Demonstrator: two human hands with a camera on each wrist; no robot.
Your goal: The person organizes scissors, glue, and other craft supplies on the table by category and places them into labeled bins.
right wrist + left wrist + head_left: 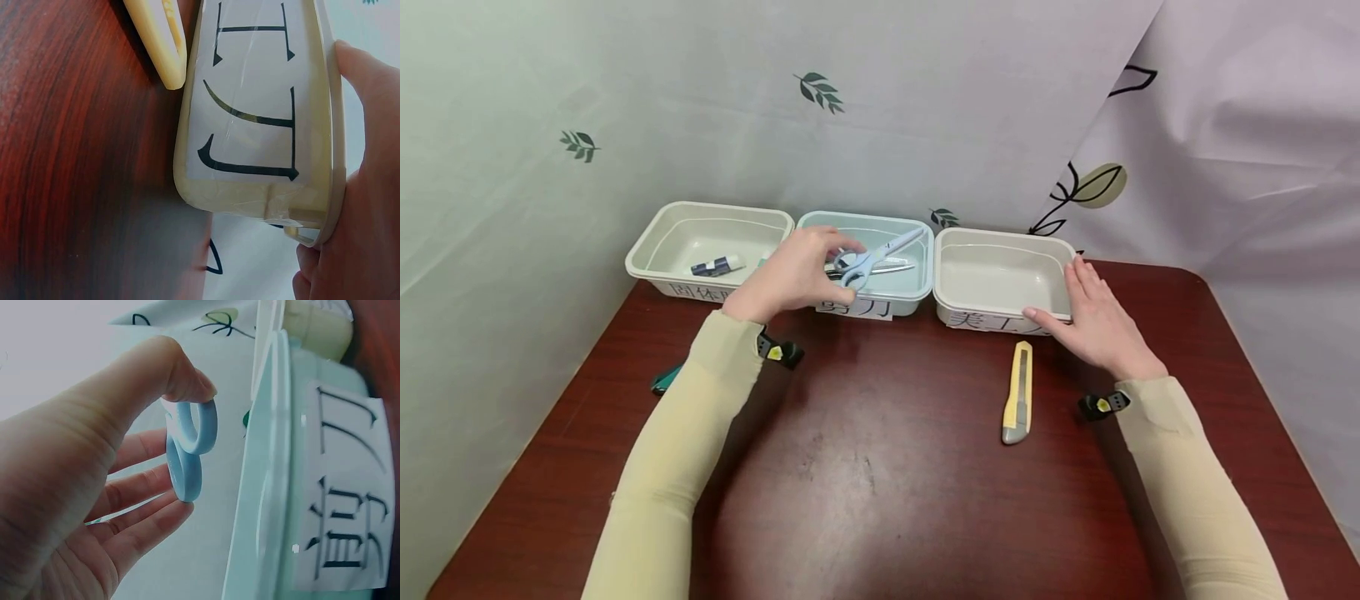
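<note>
My left hand (797, 271) pinches light blue scissors (891, 247) by their handles, above the middle light blue bin (917, 305). Their blades point to the far right. In the left wrist view, thumb and fingertips press on the handle loops (203, 434). Other scissors lie inside that bin, partly hidden by the hand and the held pair. My right hand (1101, 321) rests on the front right corner of the right cream bin (985, 279), thumb on the front rim and fingers extended along the side. A yellow utility knife (1018, 392) lies on the table before this bin.
On the left, another cream bin (655, 242) holds a glue stick (718, 266). A teal object (666, 380) is partly hidden behind my left forearm. Paper labels face the front of the bins. A patterned cloth (880, 108) hangs behind the dark red table (887, 500).
</note>
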